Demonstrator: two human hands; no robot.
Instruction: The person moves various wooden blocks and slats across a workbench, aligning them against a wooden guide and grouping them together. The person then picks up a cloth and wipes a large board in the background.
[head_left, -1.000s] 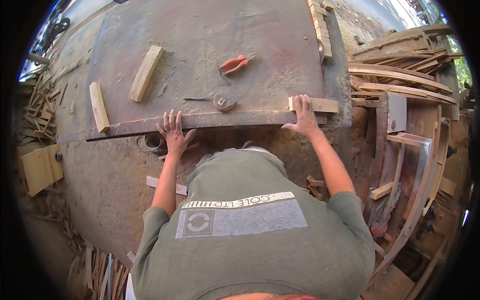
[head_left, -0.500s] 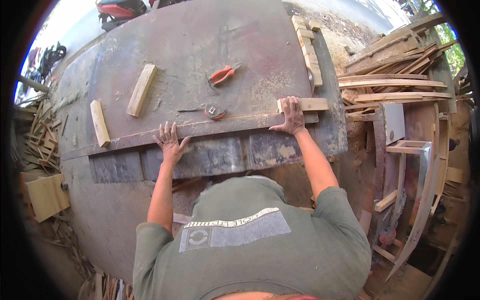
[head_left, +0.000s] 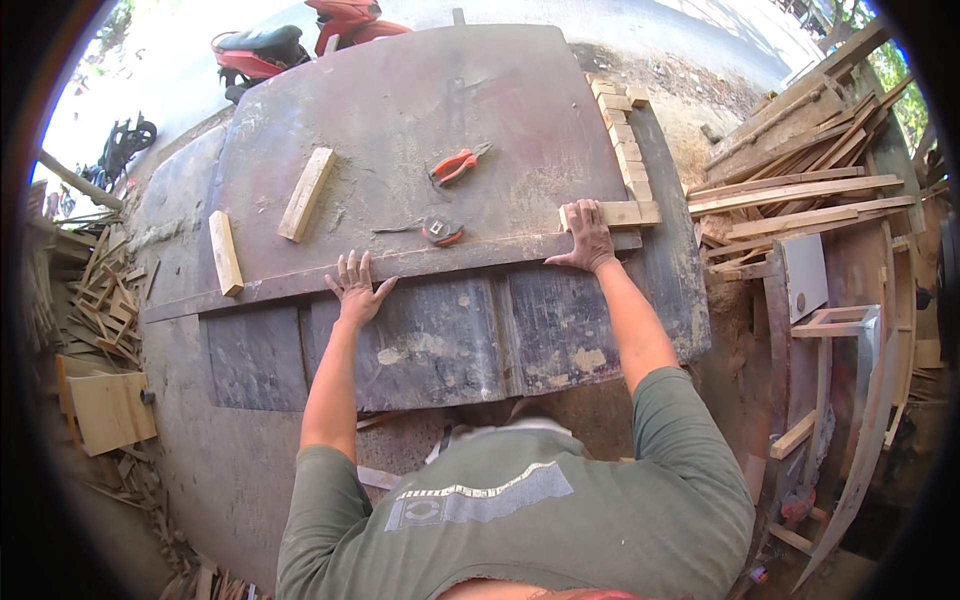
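Note:
My left hand (head_left: 357,289) lies on the near edge strip (head_left: 455,259) of a worn dark worktable (head_left: 400,110), its fingers and thumb spread with nothing in them. Farther right, my right hand (head_left: 588,238) rests with its fingers laid over a short wood block (head_left: 635,213), and its thumb stretches out to the left on the strip. Between the hands, a little farther back, lies a tape measure (head_left: 441,231). Behind it are red-handled pliers (head_left: 457,166). Two loose wood blocks, one angled (head_left: 307,194) and one nearer the edge (head_left: 225,254), lie to the left.
A row of wood blocks (head_left: 627,150) lines the table's right side. Stacked boards (head_left: 800,195) and a wooden frame (head_left: 830,330) stand at right. Scrap wood (head_left: 105,300) is heaped at left, by a plywood piece (head_left: 110,412). Red motorbikes (head_left: 255,55) are parked beyond the table.
The view has shifted, so the table sits slightly lower and farther right, and more of the motorbikes shows. Both hands keep their places on the strip and the block.

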